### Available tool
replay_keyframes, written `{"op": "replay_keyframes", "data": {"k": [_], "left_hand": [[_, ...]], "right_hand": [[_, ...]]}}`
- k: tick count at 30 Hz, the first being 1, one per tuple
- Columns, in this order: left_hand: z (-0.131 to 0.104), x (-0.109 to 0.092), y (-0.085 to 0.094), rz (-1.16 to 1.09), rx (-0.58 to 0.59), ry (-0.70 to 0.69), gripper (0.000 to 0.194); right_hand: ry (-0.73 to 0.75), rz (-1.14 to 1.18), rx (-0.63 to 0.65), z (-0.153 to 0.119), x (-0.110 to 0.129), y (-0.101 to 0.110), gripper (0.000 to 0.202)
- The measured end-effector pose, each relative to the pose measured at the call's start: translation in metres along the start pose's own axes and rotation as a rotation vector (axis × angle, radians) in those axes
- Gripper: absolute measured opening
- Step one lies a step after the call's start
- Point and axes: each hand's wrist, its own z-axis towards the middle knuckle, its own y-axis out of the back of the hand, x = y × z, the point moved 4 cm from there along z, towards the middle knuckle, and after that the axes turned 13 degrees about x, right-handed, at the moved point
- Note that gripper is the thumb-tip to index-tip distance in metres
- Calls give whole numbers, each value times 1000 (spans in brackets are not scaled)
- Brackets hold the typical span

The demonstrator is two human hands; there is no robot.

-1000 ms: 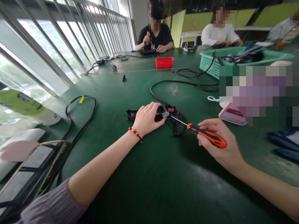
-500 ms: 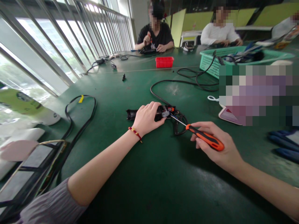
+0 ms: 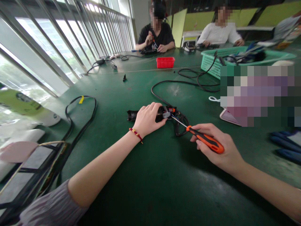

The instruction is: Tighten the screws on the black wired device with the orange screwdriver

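Note:
On the green table a black device [image 3: 133,115] lies on its side, a dark tube-like body with an opened end. Grey, red and orange parts show at that end, and a black cord runs from it. My left hand [image 3: 148,118] is wrapped over its middle, hiding much of the body. In my right hand [image 3: 217,142] is a screwdriver [image 3: 207,140] with an orange and black handle. Its thin shaft slopes up to the left, and the tip meets the device's opened end beside my left thumb. The exact contact point is too small to make out.
A green plastic basket [image 3: 213,64] of tools and cables stands at the back right. Farther off sits a red bin [image 3: 166,62]. A black cable loop [image 3: 96,105] lies left, dark blue gloves [image 3: 285,142] right. Two people work across the table beside a metal railing [image 3: 105,25].
My right hand and the screwdriver handle have shifted very slightly to the left. My left hand and the device stay put. Across the table, the co-workers' hands have moved a little.

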Motion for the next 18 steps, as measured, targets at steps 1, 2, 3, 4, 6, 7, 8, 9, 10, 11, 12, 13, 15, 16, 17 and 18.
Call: {"op": "replay_keyframes", "data": {"k": [1,2,3,4,6,7,8,9,10,11,12,13,15,16,17,18], "left_hand": [[0,0,0,0,0,0,41],[0,0,1,-1,1,1,40],[0,0,1,-2,1,1,40],[0,0,1,-4,1,0,40],[1,0,1,-5,2,-1,40],[1,0,1,-6,2,-1,41],[1,0,1,-7,2,-2,41],[1,0,0,-7,2,-3,41],[1,0,0,-8,3,-4,41],[0,0,0,-8,4,-4,41],[0,0,0,-9,4,-4,41],[0,0,0,-11,4,-3,41],[0,0,0,-15,8,1,41],[0,0,1,-17,9,3,41],[0,0,1,-18,10,3,41],[0,0,1,-18,10,4,41]], "right_hand": [[2,-2,-1,0,0,0,27],[5,-3,-2,0,0,0,27],[8,-3,-2,0,0,0,27],[8,-2,-3,0,0,0,27],[6,3,-10,0,1,0,27],[2,5,-14,0,1,0,28],[-1,5,-15,0,2,0,29],[-2,2,-13,0,2,0,30],[-3,-4,-9,0,2,0,32],[0,-10,-2,0,2,0,33],[3,-14,4,0,2,0,34],[5,-16,8,0,2,0,34],[4,-13,13,0,1,0,32],[3,-8,10,0,0,0,31],[2,-5,8,0,0,0,31],[3,0,6,1,0,0,30]]}}
